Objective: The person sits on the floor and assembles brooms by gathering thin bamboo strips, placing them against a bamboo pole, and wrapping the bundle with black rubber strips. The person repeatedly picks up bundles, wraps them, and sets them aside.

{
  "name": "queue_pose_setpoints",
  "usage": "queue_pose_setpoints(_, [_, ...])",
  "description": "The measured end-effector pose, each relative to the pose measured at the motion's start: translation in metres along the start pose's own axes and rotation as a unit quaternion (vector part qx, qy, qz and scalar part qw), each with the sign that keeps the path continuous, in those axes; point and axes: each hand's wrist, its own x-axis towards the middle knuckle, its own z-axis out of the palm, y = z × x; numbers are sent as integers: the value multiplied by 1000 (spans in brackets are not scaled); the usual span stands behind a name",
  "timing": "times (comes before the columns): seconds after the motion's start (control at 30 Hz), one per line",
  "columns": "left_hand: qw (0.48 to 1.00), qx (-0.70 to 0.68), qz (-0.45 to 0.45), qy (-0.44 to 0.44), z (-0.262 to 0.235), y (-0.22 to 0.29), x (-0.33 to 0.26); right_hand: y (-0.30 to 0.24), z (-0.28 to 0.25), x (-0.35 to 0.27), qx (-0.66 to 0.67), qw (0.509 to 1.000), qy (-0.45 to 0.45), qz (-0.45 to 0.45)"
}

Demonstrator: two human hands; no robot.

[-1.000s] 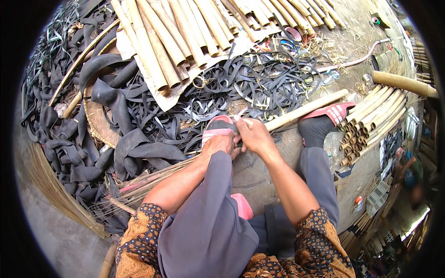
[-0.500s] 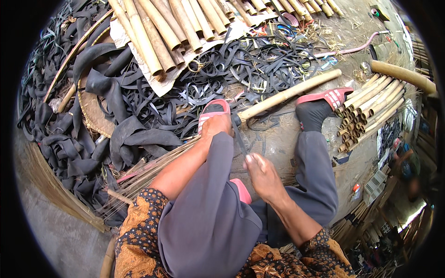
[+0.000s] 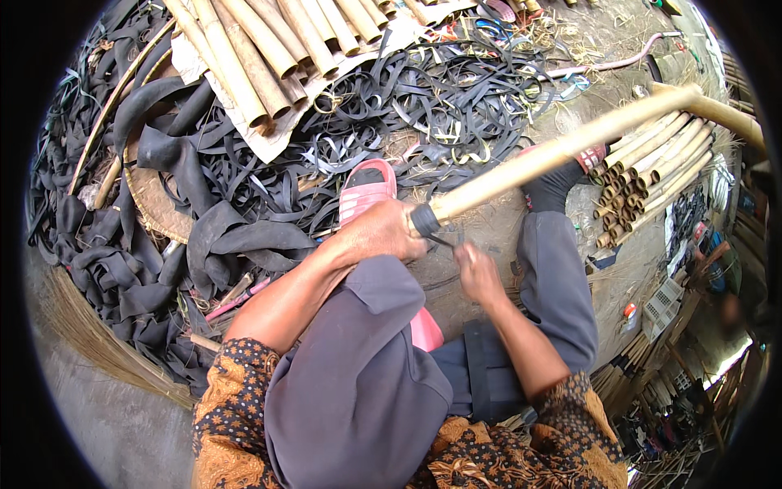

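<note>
Nearest, the person's grey-trousered knees [image 3: 358, 383] and patterned brown sleeves filled the lower frame, hiding much of the ground beneath. The left hand [image 3: 381, 232] was clenched around the black-wrapped end of a long pale bamboo pole [image 3: 554, 151], which slanted up to the right, its far end running to the picture's rim. Just beside it, the right hand [image 3: 476, 273] pinched a thin dark strip [image 3: 444, 240] hanging from that wrapped end; the strip was too small to make out clearly. A pink sandal [image 3: 362, 191] showed partly behind the left hand. Farther off lay a heap of black rubber strips [image 3: 423, 106], then bundled bamboo stalks [image 3: 269, 41], cut off at the top.
</note>
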Motion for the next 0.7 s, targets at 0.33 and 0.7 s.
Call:
queue_pose_setpoints(0.33, [998,-42,-23,-38,-10,5,7,-82,-38,83,-87,978,44,-185])
queue_pose_setpoints(0.7, [924,329,-33,191,0,-24,17,-128,-26,132,289,926,-165,178])
